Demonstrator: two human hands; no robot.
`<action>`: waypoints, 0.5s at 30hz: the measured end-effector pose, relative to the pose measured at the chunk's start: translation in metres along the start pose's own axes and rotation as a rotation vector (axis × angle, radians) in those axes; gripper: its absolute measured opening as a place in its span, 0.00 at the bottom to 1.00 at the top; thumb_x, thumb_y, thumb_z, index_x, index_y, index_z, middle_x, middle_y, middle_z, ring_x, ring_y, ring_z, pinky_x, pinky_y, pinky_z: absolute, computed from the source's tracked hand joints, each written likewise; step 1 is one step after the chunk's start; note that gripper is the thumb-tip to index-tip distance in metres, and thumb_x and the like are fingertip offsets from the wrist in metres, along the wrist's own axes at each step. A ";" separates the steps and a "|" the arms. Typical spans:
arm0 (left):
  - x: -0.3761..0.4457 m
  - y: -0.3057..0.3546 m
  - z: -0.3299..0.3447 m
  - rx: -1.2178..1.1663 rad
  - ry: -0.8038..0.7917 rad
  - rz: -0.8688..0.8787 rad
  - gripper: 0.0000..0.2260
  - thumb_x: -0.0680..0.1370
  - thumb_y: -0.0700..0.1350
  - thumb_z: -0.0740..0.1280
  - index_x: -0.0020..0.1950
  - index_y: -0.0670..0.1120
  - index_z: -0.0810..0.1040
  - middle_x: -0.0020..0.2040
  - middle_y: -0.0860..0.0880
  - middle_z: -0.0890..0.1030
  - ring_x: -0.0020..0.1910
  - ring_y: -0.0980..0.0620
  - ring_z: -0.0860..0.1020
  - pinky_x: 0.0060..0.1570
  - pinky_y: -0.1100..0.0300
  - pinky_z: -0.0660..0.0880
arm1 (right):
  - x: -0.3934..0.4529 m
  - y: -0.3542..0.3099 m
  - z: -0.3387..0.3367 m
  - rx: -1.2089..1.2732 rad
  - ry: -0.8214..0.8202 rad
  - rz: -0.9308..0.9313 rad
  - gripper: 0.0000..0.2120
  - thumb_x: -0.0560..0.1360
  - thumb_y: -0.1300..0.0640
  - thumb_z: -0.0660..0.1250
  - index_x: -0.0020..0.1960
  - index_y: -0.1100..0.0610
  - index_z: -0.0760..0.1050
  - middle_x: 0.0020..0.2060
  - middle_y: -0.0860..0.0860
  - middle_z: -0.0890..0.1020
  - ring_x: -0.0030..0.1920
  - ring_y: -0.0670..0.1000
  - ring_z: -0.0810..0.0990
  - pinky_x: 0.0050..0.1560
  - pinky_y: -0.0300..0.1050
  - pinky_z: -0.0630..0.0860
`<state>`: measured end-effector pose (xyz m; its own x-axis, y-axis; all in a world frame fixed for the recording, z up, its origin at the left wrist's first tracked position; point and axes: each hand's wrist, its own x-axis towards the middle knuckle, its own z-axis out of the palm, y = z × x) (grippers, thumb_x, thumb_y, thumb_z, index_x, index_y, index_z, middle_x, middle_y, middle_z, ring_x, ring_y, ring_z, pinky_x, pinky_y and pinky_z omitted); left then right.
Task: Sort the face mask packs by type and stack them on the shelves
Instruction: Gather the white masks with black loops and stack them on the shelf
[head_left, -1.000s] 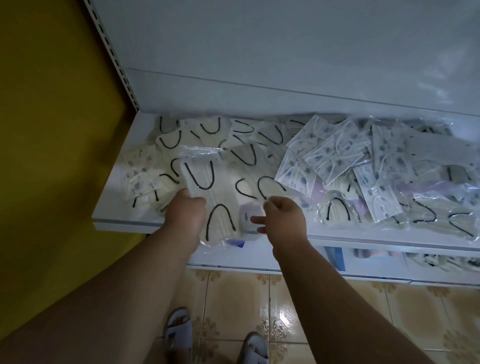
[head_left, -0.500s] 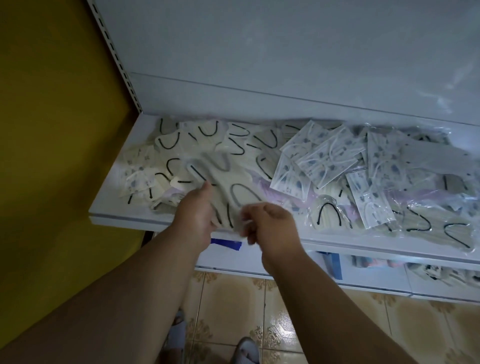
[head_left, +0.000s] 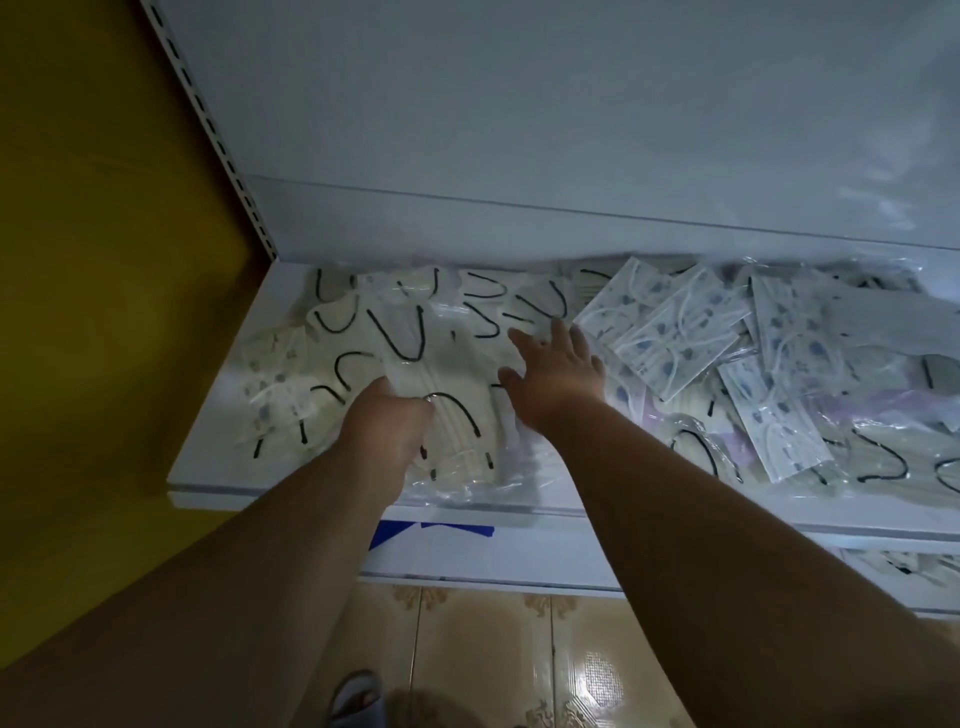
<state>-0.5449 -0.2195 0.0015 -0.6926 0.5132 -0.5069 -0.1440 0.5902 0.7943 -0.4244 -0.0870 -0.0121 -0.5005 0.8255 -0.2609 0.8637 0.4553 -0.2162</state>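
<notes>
White metal shelf unit (head_left: 571, 130) fills most of view, plain back panel, slotted upright (head_left: 208, 119) along its left edge. Left of the upright, mustard-yellow wall (head_left: 93, 260). Below the unit, glossy beige patterned floor tiles (head_left: 483, 660) with a light glare. Dim lighting overall.

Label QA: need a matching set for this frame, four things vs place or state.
1 left hand
2 right hand
3 blue-print packs
4 blue tape

a on the shelf's front edge
b fingers spread, flat on the packs
c right part of the shelf
d grips a cream pack

Pairs: 1-d, 2-b, 3-c, 4-a
</notes>
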 end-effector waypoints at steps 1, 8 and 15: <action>0.002 0.000 -0.001 0.004 -0.014 0.011 0.11 0.79 0.38 0.66 0.39 0.47 0.71 0.38 0.47 0.75 0.35 0.51 0.73 0.32 0.60 0.70 | 0.009 0.000 0.001 -0.038 -0.050 0.018 0.29 0.82 0.39 0.55 0.80 0.40 0.51 0.81 0.55 0.45 0.80 0.59 0.41 0.78 0.60 0.44; 0.009 0.004 0.001 -0.056 -0.067 0.006 0.09 0.79 0.38 0.67 0.41 0.49 0.75 0.43 0.46 0.80 0.45 0.45 0.79 0.47 0.54 0.77 | 0.014 -0.005 0.016 -0.022 0.033 0.007 0.26 0.82 0.43 0.55 0.77 0.52 0.64 0.78 0.56 0.60 0.80 0.57 0.51 0.79 0.56 0.42; 0.019 -0.002 0.003 -0.020 -0.037 -0.024 0.05 0.80 0.40 0.66 0.44 0.47 0.73 0.44 0.45 0.77 0.40 0.49 0.74 0.40 0.58 0.73 | 0.009 -0.004 0.014 0.099 0.079 -0.063 0.18 0.81 0.57 0.59 0.70 0.60 0.71 0.73 0.56 0.66 0.70 0.58 0.67 0.71 0.50 0.64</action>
<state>-0.5555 -0.2089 -0.0103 -0.6620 0.5221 -0.5377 -0.1749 0.5900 0.7882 -0.4331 -0.0860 -0.0263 -0.5443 0.8216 -0.1694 0.8183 0.4754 -0.3230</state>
